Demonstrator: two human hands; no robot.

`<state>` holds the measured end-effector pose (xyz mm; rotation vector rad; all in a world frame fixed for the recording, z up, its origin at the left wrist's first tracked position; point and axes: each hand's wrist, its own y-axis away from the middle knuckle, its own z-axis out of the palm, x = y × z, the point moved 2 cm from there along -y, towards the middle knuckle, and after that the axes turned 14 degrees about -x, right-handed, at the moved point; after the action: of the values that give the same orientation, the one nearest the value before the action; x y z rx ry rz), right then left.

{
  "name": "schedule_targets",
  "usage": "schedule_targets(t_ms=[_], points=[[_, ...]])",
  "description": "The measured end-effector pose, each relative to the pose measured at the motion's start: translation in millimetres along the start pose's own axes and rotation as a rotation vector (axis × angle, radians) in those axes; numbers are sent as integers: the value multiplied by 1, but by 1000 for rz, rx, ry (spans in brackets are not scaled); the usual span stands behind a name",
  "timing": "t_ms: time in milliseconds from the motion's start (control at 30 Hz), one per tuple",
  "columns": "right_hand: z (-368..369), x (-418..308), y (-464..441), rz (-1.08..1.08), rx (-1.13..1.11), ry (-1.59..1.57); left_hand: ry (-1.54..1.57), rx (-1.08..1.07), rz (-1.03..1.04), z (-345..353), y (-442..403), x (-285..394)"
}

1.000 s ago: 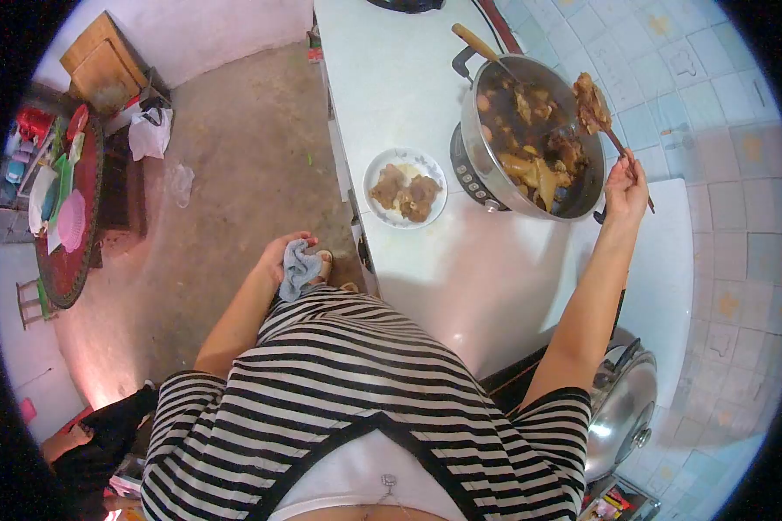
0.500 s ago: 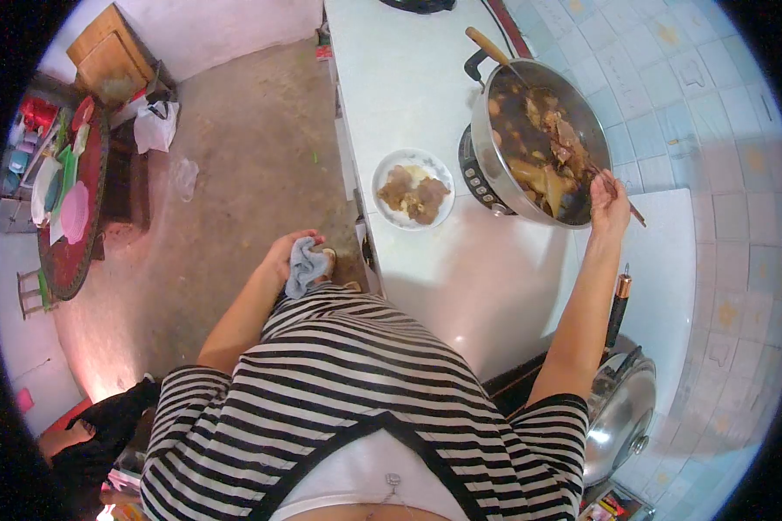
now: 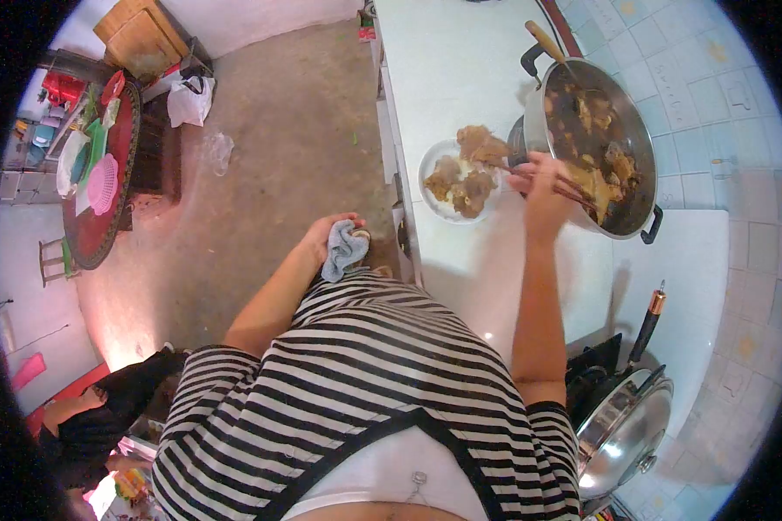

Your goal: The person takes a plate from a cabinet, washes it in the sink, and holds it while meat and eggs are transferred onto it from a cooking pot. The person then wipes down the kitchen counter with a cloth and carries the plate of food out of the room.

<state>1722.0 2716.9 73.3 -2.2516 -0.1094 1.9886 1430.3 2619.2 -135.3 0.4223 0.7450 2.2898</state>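
My right hand (image 3: 543,187) is closed around brown chopsticks (image 3: 573,187), between the plate and the pot. At the chopsticks' far tips a piece of meat (image 3: 480,144) is held over the upper right edge of a white plate (image 3: 436,207). Other brown pieces (image 3: 471,193) lie on that plate. The large metal pot (image 3: 617,227) holds dark broth with more meat, and a wooden-handled utensil (image 3: 545,39) leans in it. Low on the left, my left hand (image 3: 328,236) grips a grey cloth (image 3: 346,252) beside the counter.
A pan with a metal lid (image 3: 626,430) and a black handle (image 3: 647,328) is at the lower right. At the left stands a red round table (image 3: 117,187) with a pink basket (image 3: 102,184). Another person in dark clothes (image 3: 104,425) is at the lower left.
My right hand has moved left from the pot towards the plate, carrying the meat in the chopsticks. The whole view has shifted. My left hand keeps the cloth.
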Motion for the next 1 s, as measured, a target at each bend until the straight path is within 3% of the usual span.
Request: schedule_targets(t_ms=[67, 300, 500, 633, 733, 800, 833, 900, 1000], points=[[14, 21, 0, 71, -23, 157, -8, -9, 13, 0, 3, 1], [9, 59, -11, 163, -176, 255, -11, 2, 44, -11, 0, -1], [-25, -38, 11, 106, -105, 119, -60, 42, 3, -5, -1, -3], [-104, -98, 23, -42, 134, 237, -149, 118, -31, 4, -9, -4], [-170, -98, 12, 8, 242, 348, -183, 98, -84, 11, -20, -6], [-204, -78, 1, 244, 239, 462, -182, 85, -112, 19, -26, -8], [-215, -64, -4, 248, 254, 461, -189, 125, -110, 28, -26, -9], [-230, -29, -15, 415, 224, 408, -205, 167, -114, 30, -30, -9], [-217, -15, -29, 409, 170, 342, -275, 114, -103, 16, -39, -2]])
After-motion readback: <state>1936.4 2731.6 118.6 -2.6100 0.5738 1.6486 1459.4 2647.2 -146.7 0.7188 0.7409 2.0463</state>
